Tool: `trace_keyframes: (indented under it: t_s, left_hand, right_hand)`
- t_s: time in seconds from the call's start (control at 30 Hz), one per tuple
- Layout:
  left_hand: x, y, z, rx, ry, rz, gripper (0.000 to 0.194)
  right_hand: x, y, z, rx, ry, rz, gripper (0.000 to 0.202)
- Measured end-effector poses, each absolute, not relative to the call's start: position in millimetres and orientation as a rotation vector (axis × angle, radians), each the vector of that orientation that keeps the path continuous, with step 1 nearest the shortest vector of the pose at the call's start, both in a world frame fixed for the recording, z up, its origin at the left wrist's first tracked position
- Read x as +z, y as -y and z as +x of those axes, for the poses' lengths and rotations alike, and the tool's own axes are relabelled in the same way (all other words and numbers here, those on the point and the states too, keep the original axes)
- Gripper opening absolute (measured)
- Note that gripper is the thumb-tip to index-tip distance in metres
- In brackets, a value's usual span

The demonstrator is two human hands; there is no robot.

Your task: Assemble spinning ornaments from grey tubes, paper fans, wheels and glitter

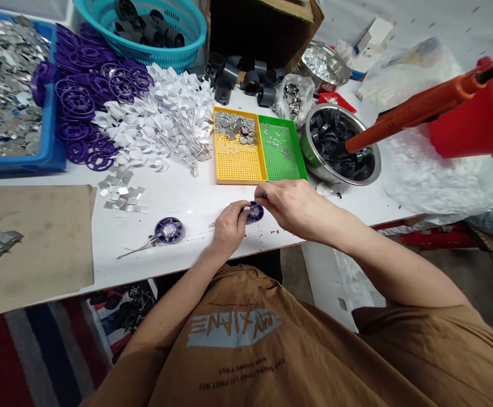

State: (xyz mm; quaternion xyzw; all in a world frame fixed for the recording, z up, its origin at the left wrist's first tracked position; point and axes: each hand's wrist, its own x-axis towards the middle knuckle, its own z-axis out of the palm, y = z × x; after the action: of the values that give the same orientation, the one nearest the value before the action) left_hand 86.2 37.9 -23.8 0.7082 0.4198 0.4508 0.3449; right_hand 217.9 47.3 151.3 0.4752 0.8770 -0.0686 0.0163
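My left hand (230,225) is closed at the table's front edge, its thumb and fingers gripping the near side of a purple round spoked part (255,212) with a silvery centre. My right hand (295,206) is closed just above and to the right of that part. A small blue bit shows between its fingers; the rest of what it holds is hidden. To the left, a second purple round spoked part (169,230) lies flat with thin wires trailing from it. Tiny dark crumbs lie beside the held part.
Yellow (241,175) and green (297,164) trays with small metal pieces stand behind my hands. An orange power tool (415,113) slants in over a steel bowl (371,169) of black parts. Purple rings (74,99), white pieces (140,121), silver squares (123,192) and cardboard (38,226) lie left.
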Motion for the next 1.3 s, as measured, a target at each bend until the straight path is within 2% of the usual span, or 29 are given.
trace_keyframes:
  t_s: [0.37, 0.57, 0.73, 0.83, 1.17, 1.3]
  left_hand:
    - [-25.6, -38.8, 87.2, 1.178, -1.112, 1.870, 0.019]
    - [-23.7, -38.7, 86.9, 1.146, -1.107, 1.864, 0.021]
    - [-23.1, -38.7, 87.0, 1.148, -1.111, 1.854, 0.020]
    - [-23.5, -38.7, 86.9, 1.153, -1.112, 1.854, 0.020]
    - [-24.5, -38.9, 87.6, 1.183, -1.114, 1.892, 0.016]
    - [-24.8, -39.3, 87.4, 1.171, -1.113, 1.896, 0.018]
  right_hand:
    - [162.8, -57.3, 226.5, -0.481, -2.724, 1.317, 0.016]
    - [142.9, -53.8, 222.0, -0.308, -2.637, 1.835, 0.017]
    - [133.7, -46.9, 224.5, -0.421, -2.653, 2.001, 0.019]
    - [134.1, -44.7, 226.2, -0.496, -2.722, 1.931, 0.018]
    - [155.8, -51.2, 234.0, -0.533, -2.785, 1.278, 0.019]
    - [154.8, -55.3, 229.9, -0.521, -2.732, 1.429, 0.016]
